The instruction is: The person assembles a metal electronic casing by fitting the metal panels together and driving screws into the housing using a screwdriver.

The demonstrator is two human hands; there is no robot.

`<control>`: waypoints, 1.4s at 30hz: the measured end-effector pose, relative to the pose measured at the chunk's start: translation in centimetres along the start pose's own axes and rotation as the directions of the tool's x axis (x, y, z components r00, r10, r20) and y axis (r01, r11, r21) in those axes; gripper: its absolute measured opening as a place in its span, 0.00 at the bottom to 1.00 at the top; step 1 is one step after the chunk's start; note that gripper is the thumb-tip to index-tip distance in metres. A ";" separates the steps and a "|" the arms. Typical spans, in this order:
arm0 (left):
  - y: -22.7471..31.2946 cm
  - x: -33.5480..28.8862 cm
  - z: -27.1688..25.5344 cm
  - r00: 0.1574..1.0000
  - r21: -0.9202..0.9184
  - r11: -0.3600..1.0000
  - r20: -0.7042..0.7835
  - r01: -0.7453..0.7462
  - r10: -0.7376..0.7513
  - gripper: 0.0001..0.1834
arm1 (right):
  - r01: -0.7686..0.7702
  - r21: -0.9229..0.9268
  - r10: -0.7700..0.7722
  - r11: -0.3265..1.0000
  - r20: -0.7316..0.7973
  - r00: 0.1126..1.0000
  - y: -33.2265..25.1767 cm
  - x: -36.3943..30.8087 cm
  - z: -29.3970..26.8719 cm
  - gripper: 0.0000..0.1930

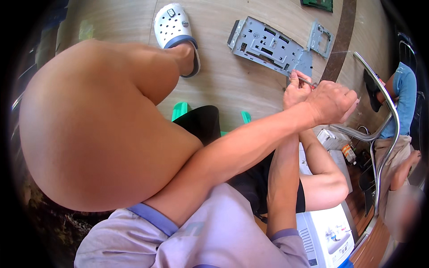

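Note:
My arms cross, the left forearm passing over the right. My left hand (333, 102) is closed in a fist around the handle of a screwdriver (305, 81); its thin metal shaft and a bit of red show beside the fist, while most of the handle is hidden. The fingers of my right hand (296, 92) are pinched around the shaft's far end, at the near right corner of a grey metal computer chassis (272, 43). This flat, slotted chassis lies on the floor, and the screwdriver tip is hidden by my fingers.
A small grey metal frame (320, 39) lies right of the chassis. A green circuit board (318, 4) is at the top edge. A chrome chair frame (393, 120) stands at right, near another person's blue-clad leg (404, 96). White boxes (328, 236) sit at lower right.

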State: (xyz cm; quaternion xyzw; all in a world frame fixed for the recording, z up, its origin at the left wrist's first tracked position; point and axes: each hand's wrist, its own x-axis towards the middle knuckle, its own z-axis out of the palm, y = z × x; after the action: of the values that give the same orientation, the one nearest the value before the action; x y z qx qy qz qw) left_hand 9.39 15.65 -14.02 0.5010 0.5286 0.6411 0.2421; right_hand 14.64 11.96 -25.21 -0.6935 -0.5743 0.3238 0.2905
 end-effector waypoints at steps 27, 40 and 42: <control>0.8 -0.8 0.2 0.999 0.013 0.999 -0.003 -0.045 0.045 0.13 | 0.047 0.183 -0.048 0.982 0.001 0.999 -0.6 -0.5 0.4 0.11; 8.1 -1.6 2.4 0.987 -0.181 0.982 0.142 -0.048 0.075 0.14 | -0.105 -0.038 0.105 0.994 -0.009 0.994 -3.2 -2.0 -11.2 0.10; 9.0 -2.0 3.2 0.973 -0.261 0.965 0.228 0.018 0.043 0.14 | -0.029 -0.156 0.033 0.987 0.024 0.999 -4.4 -2.8 -12.8 0.12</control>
State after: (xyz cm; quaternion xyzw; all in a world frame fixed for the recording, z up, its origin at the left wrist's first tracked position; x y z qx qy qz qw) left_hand 15.00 12.44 -6.66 0.5394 0.4045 0.6437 0.3619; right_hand 21.63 9.60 -13.50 -0.7187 -0.5907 0.2915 0.2225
